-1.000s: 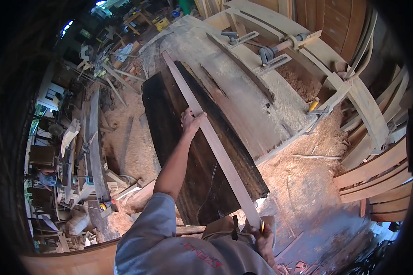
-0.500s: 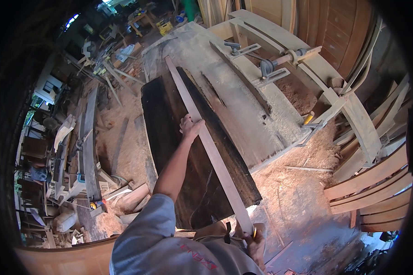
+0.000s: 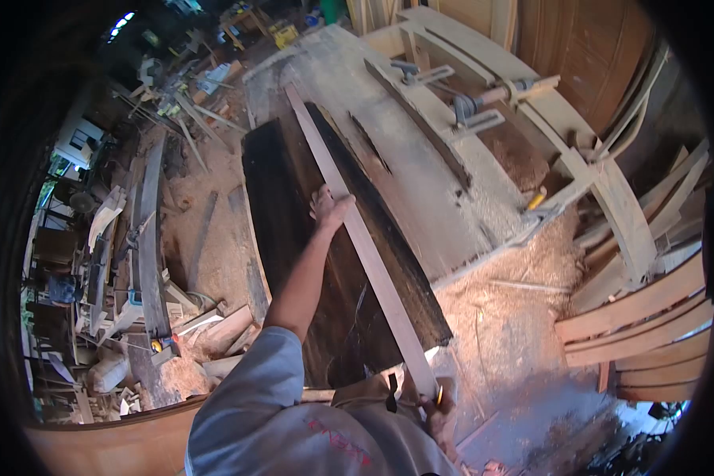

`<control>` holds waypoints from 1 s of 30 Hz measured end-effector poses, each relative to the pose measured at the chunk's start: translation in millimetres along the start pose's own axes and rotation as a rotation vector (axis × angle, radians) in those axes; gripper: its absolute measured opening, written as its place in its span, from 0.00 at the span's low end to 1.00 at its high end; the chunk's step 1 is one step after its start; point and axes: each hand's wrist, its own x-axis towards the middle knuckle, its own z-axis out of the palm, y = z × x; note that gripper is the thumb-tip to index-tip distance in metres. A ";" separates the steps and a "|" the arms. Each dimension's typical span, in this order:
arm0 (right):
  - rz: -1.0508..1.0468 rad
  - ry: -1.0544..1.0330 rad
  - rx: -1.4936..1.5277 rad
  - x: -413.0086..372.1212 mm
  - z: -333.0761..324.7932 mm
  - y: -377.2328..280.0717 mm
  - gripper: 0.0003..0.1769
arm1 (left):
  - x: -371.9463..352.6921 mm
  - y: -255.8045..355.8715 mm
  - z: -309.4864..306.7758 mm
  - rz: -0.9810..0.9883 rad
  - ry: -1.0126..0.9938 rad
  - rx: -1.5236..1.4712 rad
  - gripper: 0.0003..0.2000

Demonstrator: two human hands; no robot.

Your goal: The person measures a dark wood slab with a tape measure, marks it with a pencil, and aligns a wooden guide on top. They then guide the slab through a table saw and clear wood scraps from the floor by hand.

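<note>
A long, pale wooden strip (image 3: 373, 262) lies lengthwise on a dark, wide wooden slab (image 3: 285, 238). Gripping the strip near its middle is my left hand (image 3: 331, 209), its fingers curled at the left edge and pressed to the slab side. Close to my body, at the strip's near end, my right hand (image 3: 443, 419) is closed around a slim yellow pencil (image 3: 439, 394). Only the pencil's upper part shows, and its tip is hidden. The slab rests on a dusty light board (image 3: 420, 230).
Right of the slab, clamps (image 3: 484, 111) sit on a curved wooden frame (image 3: 611, 198). A yellow-handled tool (image 3: 536, 198) lies at the board's corner. Sawdust (image 3: 500, 309) covers the floor, with stacked curved slats (image 3: 635, 317) at right and offcuts (image 3: 214, 333) at left.
The camera view has shifted slightly. My left hand stays on the strip, and my right hand with the pencil remains at its near end.
</note>
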 end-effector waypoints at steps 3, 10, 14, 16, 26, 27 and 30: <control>0.018 0.025 -0.133 -5.1 -2.4 -8.9 0.19 | 5.1 -3.4 -4.2 0.010 -0.098 0.008 0.45; 0.038 0.037 -0.160 -7.6 -2.7 -9.0 0.19 | -13.5 22.5 -19.1 -0.002 -0.028 0.139 0.47; 0.004 0.039 -0.195 -7.7 -3.3 -4.2 0.19 | -5.7 11.2 -16.1 0.025 -0.084 -0.004 0.48; -0.003 0.043 -0.184 -8.1 -2.9 -2.7 0.19 | -5.3 10.7 -16.2 0.033 -0.092 -0.014 0.48; 0.057 0.058 -0.215 -9.9 -3.6 -4.4 0.20 | -1.2 7.4 -10.5 0.067 -0.066 0.079 0.45; 0.060 0.057 -0.212 -10.3 -2.7 -8.1 0.20 | -1.5 7.6 -10.6 0.083 -0.093 0.060 0.45; 0.052 0.051 -0.168 -8.6 -2.3 -9.2 0.23 | -7.0 15.9 -20.7 0.072 -0.118 0.187 0.43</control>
